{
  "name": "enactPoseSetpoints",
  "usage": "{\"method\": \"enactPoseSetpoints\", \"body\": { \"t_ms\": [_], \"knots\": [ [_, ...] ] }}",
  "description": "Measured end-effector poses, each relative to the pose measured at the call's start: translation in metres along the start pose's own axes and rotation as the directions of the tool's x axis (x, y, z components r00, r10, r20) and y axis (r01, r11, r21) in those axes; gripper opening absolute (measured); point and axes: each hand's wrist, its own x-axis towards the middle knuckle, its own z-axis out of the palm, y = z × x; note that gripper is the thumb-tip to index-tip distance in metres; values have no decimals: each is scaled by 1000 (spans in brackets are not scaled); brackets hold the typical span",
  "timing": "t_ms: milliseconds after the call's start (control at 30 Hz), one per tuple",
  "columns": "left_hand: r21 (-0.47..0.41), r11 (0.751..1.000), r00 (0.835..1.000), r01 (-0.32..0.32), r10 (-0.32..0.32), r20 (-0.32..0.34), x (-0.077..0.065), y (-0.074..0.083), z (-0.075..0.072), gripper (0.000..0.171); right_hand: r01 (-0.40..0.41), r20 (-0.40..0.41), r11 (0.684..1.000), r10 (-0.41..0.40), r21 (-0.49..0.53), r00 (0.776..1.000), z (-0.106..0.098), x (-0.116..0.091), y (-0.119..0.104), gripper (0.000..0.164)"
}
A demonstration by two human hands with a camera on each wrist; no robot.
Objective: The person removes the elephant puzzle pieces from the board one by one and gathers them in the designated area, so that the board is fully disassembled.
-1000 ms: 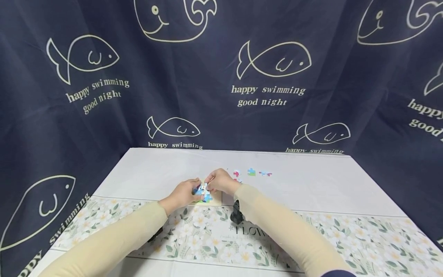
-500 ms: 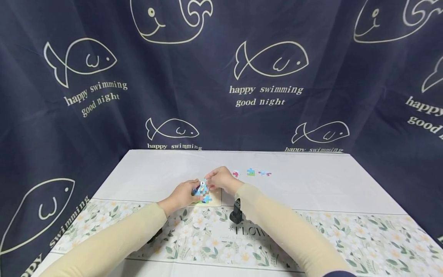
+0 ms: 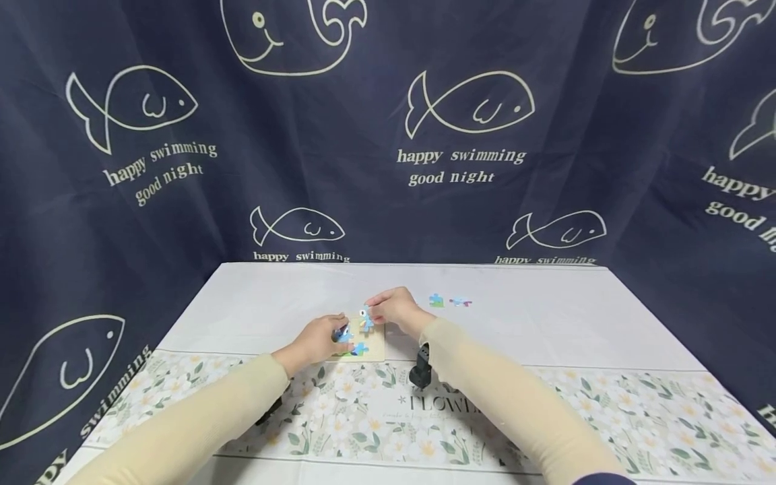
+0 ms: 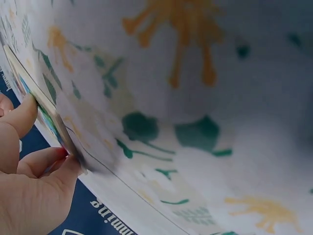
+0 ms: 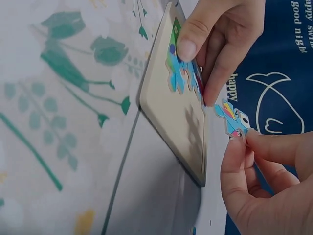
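My left hand (image 3: 315, 343) holds the left part of a pale puzzle board (image 5: 168, 129). Its thumb presses on several blue and green jigsaw pieces (image 5: 175, 78) laid there, while other fingers are at the board's edge in the left wrist view. My right hand (image 3: 395, 311) pinches a blue jigsaw piece (image 5: 229, 119) with an eye printed on it, between thumb and index finger. That piece is raised over the board's far right part, tilted, and its shadow falls on the bare wood. The fingers of my left hand hide some of the laid pieces.
Two loose jigsaw pieces, one blue-green (image 3: 436, 300) and one blue-pink (image 3: 461, 302), lie on the white table (image 3: 533, 323) beyond my right hand. A floral strip (image 3: 376, 438) crosses the table in front. A dark blue curtain (image 3: 364, 155) hangs behind.
My right hand has moved up and to the right, lifting the eye piece away from the pieces on the board. More bare wood shows. The left hand stays nearly in place.
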Motion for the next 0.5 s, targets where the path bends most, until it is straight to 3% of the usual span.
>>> {"method": "enactPoseSetpoints", "body": {
  "t_ms": [500],
  "knots": [
    [-23, 999, 996, 37, -35, 84, 0, -1, -8, 69, -14, -33, 988, 19, 153, 999, -9, 2, 3, 20]
  ]
}}
